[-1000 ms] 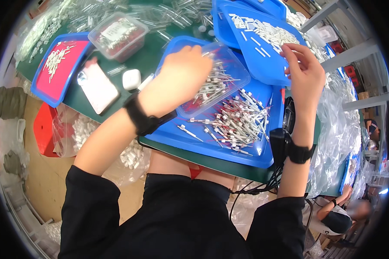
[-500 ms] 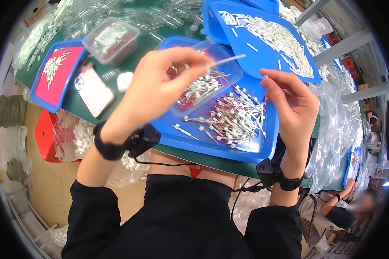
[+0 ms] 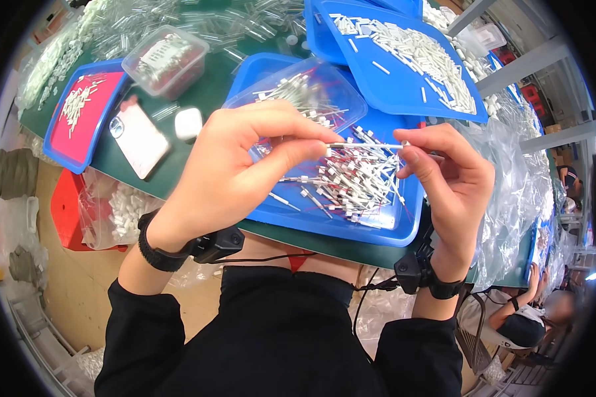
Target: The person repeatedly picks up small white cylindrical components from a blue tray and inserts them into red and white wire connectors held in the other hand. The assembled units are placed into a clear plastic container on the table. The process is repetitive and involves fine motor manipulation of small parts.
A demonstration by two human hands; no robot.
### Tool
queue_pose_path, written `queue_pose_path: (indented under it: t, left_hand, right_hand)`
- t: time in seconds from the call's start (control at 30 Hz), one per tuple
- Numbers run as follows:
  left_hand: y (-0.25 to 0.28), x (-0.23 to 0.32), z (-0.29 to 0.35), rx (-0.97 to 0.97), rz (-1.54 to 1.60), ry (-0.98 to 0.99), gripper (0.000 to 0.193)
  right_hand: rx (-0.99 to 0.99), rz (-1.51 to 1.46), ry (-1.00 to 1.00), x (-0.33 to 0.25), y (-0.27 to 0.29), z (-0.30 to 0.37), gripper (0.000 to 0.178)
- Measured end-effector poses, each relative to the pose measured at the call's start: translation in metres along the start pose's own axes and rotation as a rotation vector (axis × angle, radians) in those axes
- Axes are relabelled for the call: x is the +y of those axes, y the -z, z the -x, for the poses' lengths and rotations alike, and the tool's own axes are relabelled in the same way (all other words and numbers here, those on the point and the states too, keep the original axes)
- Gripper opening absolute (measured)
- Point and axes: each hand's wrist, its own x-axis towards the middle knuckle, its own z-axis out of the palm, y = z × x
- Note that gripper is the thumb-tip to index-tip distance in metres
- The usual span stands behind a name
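A thin white rod (image 3: 367, 145) is stretched level between my two hands, above a blue tray (image 3: 298, 229). My left hand (image 3: 242, 159) pinches its left end between thumb and forefinger. At the other end, my right hand (image 3: 451, 175) pinches a small white cap (image 3: 404, 143) that meets the rod; how far it fits on is too small to tell. Below them lies a heap of white rods with square white ends and red wires (image 3: 354, 185). A clear plastic box (image 3: 341, 86) with more such rods sits in the tray's far part, partly behind my left hand.
To the far right, a blue tray (image 3: 391, 86) holds many short white tubes. On the left are a phone (image 3: 142, 147), a white rounded case (image 3: 189, 123), a lidded clear box (image 3: 169, 66) and a blue-rimmed red tray (image 3: 69, 142). Another person (image 3: 520, 317) works at right.
My hands have come together: my left hand lowered the rod from a tilt to level, bringing its free end to the small white cap in my right hand.
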Motion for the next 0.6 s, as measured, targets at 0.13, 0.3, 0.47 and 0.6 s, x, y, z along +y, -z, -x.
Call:
queue_pose_path:
  t: [0.13, 0.3, 0.47, 0.6]
  left_hand:
    - [0.0, -0.001, 0.001, -0.012, -0.051, -0.027, 0.017]
    - [0.002, 0.001, 0.003, -0.01, -0.107, -0.034, 0.017]
    - [0.003, 0.0, 0.007, -0.115, -0.122, 0.018, 0.016]
    - [-0.003, 0.004, 0.006, -0.127, 0.288, 0.223, 0.018]
  right_hand:
    - [-0.033, 0.053, 0.005, -0.001, 0.0, 0.003, 0.017]
    - [-0.108, 0.083, 0.046, -0.001, 0.002, 0.004, 0.02]
    - [-0.145, 0.275, 0.118, -0.008, 0.001, 0.011, 0.018]
    - [-0.109, 0.477, 0.298, -0.01, -0.015, 0.014, 0.016]
